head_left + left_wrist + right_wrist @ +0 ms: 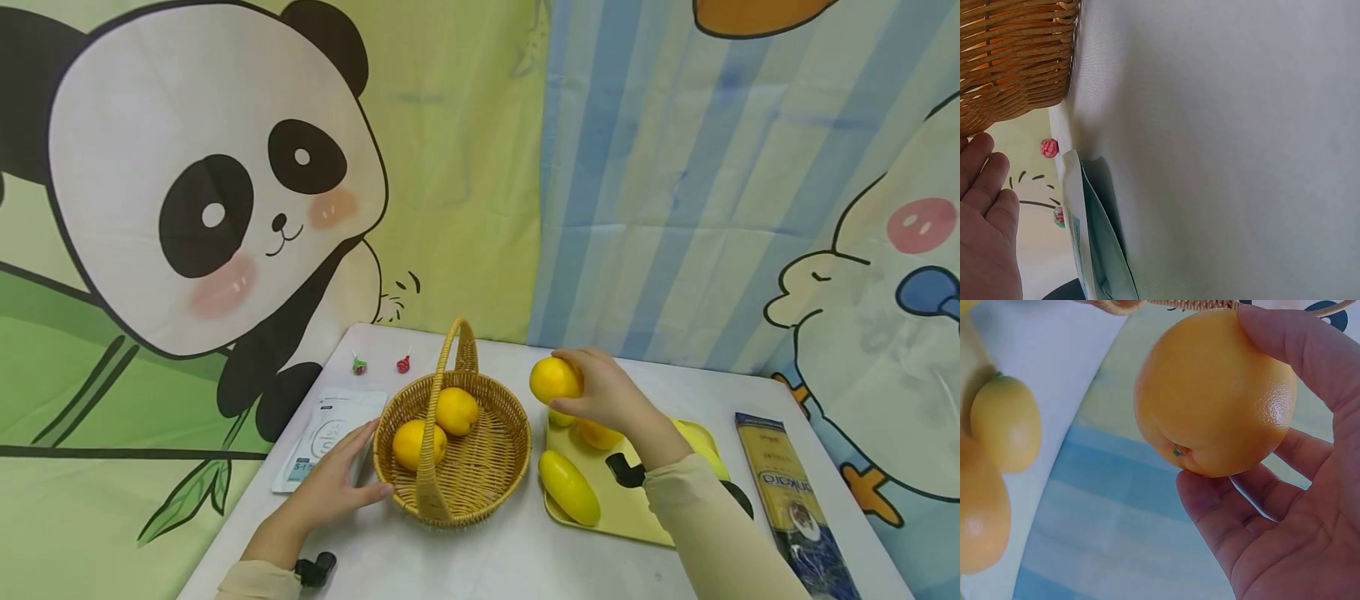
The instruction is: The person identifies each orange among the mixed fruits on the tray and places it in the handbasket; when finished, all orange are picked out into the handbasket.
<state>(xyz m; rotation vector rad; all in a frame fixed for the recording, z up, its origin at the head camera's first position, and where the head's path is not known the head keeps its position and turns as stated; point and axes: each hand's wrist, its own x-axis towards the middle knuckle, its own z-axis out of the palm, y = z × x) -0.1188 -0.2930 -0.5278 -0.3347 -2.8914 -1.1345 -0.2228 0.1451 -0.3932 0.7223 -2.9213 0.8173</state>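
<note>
Between thumb and fingers, my right hand [611, 392] grips an orange [1216, 394], raised above the far left corner of the yellow tray [622, 517]. My left hand [330, 485] lies against the left side of the wicker basket [517, 417] with fingers extended, thumb at the rim. Two more oranges [457, 412] sit inside the basket, on its left side under the arched handle. On the tray lie a yellow mango-like fruit [570, 487], another orange [598, 435] and a small lemon [1007, 424]. My right forearm hides part of the tray.
A white pouch [330, 433] lies left of the basket, partly behind my left hand. Behind it are a green lollipop [359, 365] and a red lollipop [403, 364]. A dark blue and gold packet [795, 500] lies at the right. A printed curtain hangs behind the table.
</note>
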